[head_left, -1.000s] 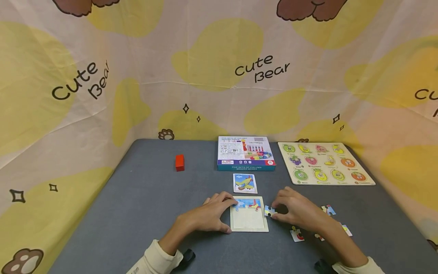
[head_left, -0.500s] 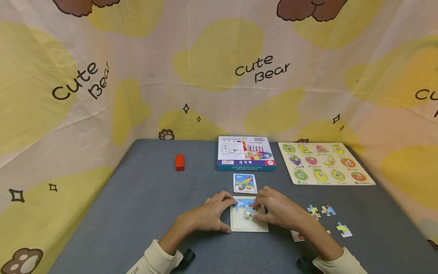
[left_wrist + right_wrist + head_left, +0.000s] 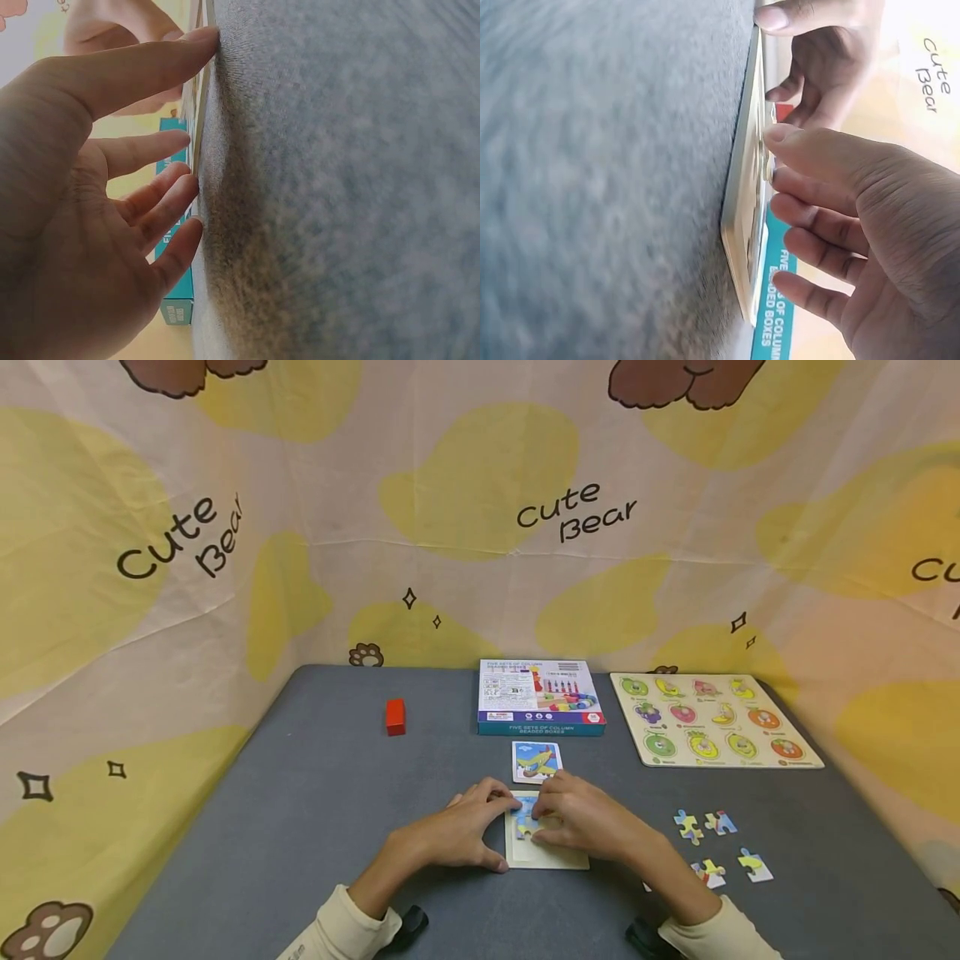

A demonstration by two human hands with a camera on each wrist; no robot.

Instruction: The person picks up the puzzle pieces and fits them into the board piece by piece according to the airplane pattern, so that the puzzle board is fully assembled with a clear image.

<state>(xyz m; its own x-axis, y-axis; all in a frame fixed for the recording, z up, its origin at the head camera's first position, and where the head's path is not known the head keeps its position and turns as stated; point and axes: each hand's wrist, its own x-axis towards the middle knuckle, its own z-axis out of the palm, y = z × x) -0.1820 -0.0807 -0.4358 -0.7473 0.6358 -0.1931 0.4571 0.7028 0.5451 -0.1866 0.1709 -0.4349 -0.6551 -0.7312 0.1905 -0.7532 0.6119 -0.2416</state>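
A pale puzzle tray (image 3: 551, 857) lies flat, with blue sky-coloured pieces along its far side. My left hand (image 3: 465, 827) rests at its left edge, thumb by the near corner and index finger on the far part. In the left wrist view, the fingers (image 3: 169, 210) look fairly straight against the tray's side. Between thumb and fingertips, my right hand (image 3: 592, 818) pinches a blue and yellow jigsaw piece (image 3: 524, 828) over the tray's left part, below the placed pieces. My right hand hides much of the tray. Just beyond the tray lies an airplane picture card (image 3: 536, 760).
Several loose jigsaw pieces (image 3: 687, 827) lie to the right, some partly behind the right forearm. Farther back are a bead-set box (image 3: 540, 727), a fruit board (image 3: 720, 718) and a red block (image 3: 395, 717). Patterned cloth (image 3: 465, 543) surrounds the grey table (image 3: 315, 793).
My right hand has carried the jigsaw piece left, from beside the tray's right edge to over its left part. My left hand has stayed at the tray's edge.
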